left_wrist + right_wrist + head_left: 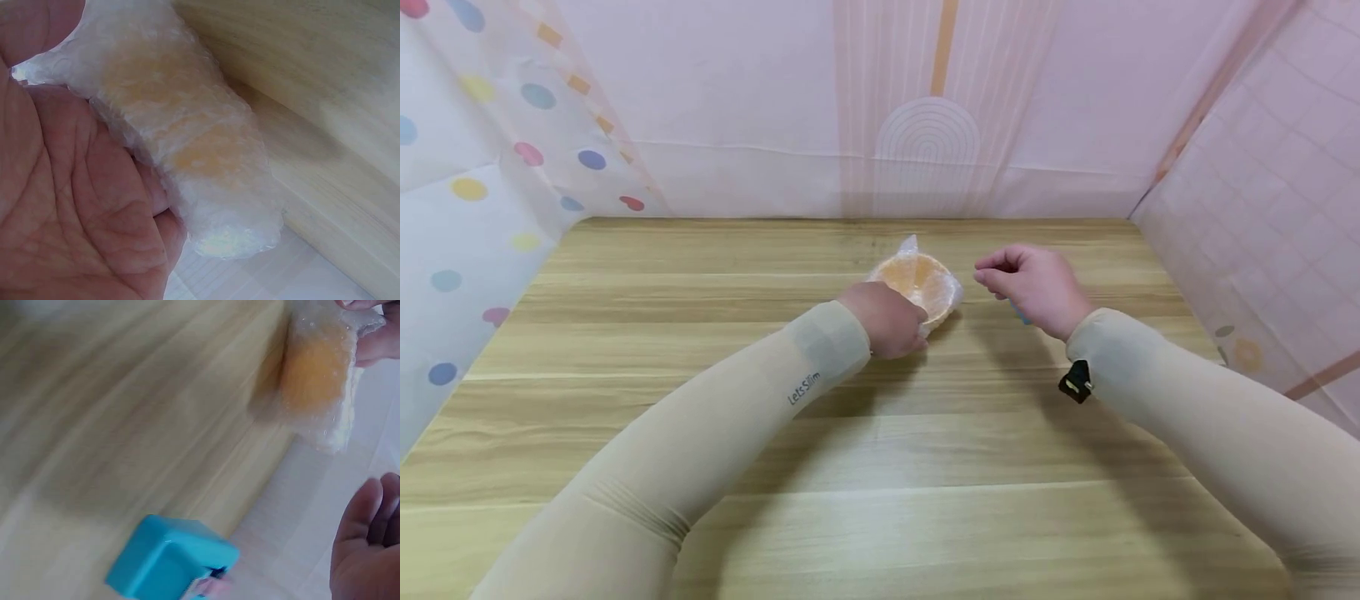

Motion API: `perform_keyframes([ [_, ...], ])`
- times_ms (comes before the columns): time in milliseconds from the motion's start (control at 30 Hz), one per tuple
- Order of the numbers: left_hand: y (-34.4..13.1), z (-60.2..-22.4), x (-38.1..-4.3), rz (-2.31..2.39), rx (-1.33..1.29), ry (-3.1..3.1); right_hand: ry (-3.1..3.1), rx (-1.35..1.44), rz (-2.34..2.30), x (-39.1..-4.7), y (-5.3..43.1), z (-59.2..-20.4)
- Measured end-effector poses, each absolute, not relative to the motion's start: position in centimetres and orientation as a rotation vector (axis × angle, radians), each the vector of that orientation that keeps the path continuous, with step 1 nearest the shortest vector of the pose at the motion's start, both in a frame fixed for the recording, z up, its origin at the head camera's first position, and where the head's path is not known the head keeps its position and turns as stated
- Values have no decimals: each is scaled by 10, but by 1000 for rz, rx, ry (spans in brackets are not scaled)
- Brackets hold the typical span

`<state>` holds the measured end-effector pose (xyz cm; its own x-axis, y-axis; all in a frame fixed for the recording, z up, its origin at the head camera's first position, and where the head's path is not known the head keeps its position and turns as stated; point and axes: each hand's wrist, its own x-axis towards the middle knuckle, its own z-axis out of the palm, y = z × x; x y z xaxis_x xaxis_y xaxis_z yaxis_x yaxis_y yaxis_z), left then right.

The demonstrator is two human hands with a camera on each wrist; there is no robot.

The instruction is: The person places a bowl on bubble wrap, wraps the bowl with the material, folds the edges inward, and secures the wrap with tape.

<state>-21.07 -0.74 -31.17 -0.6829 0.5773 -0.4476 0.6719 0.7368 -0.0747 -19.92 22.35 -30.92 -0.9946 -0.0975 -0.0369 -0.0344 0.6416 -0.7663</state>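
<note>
An orange bowl (904,273) wrapped in clear bubble wrap (910,244) is on the table, tilted. My left hand (886,321) grips its near left side, thumb over the wrap; in the left wrist view the bubble-wrapped wall (187,125) lies against the fingers. My right hand (1037,282) is in the air to the right of the bowl, apart from it. Its thumb and forefinger tips come close together; whether something thin is between them cannot be made out. A blue tape dispenser (172,559) stands on the table, mostly hidden below the right hand in the head view.
The wood-grain table (880,500) runs back to a pink patterned curtain (737,100). A curtain with coloured dots (452,250) stands at the left, and a checked one (1285,167) at the right. A black strap piece (1077,382) hangs from the right wrist.
</note>
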Motion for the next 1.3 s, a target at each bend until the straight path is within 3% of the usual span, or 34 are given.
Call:
perform_keyframes([
  [367,-8,-312,-211,-317,963,2546,2899,-309,-1181,-215,182,-319],
  [833,-15,-317,-208,-337,1079,2575,3022,-979,-426,-235,155,-340],
  [1300,-27,-329,-210,-274,1381,2642,3029,-879,-305,-233,147,-346],
])
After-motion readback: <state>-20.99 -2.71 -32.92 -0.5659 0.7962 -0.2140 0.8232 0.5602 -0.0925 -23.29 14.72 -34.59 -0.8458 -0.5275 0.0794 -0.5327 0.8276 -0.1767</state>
